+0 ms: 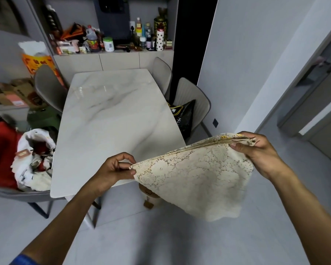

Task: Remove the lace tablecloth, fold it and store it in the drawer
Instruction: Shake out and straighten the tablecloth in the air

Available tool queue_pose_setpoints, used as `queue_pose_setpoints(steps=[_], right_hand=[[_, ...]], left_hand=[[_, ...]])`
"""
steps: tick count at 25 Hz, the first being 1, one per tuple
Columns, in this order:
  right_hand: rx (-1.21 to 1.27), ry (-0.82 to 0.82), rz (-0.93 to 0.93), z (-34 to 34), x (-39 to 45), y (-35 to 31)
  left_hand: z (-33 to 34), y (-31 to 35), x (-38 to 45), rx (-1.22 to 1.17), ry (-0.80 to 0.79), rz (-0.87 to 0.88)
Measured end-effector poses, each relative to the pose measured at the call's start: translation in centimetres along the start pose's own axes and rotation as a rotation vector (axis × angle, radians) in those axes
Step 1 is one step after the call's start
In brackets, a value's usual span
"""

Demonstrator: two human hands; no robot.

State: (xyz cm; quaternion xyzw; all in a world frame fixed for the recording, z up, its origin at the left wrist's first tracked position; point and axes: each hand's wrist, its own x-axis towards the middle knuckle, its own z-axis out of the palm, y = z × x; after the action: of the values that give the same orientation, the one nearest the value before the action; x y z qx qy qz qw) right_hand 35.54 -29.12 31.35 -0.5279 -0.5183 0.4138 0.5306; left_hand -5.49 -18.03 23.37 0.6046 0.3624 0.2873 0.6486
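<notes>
The cream lace tablecloth (197, 175) is off the table and folded into a layered panel that hangs in the air past the table's near right corner. My left hand (116, 167) pinches its left corner between thumb and fingers. My right hand (256, 150) grips the upper right corner, where several folded edges stack together. The cloth's lower part droops toward the floor. The white marble table (107, 119) is bare. No drawer can be picked out for certain.
Grey chairs stand around the table; the one at left (27, 194) carries a pile of clothes (33, 161), one at right holds a black bag (185, 117). A cluttered sideboard (115, 58) lies behind. A pale stool (151, 196) stands under the cloth. Grey floor lies to the right.
</notes>
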Motion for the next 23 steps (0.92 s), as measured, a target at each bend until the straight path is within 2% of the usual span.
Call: queue_pose_setpoints(steps=[4,8,18,23], right_hand=[[-0.007,0.012,0.052,-0.6,-0.3,-0.4],[-0.024,0.042,0.088,-0.4,-0.8,-0.3],[0.045,0.288,0.145,2.6,-1.2,-1.1],[0.179,0.504,0.201,5.9,-0.2,-1.3]], left_hand=[[0.5,-0.5,-0.5,-0.091,0.016,0.031],[0.7,-0.2,-0.1,0.115,0.15,0.166],[3.1,1.9,-2.1,0.576,0.019,0.444],[11.4,-1.7,-3.7,0.948,0.091,0.196]])
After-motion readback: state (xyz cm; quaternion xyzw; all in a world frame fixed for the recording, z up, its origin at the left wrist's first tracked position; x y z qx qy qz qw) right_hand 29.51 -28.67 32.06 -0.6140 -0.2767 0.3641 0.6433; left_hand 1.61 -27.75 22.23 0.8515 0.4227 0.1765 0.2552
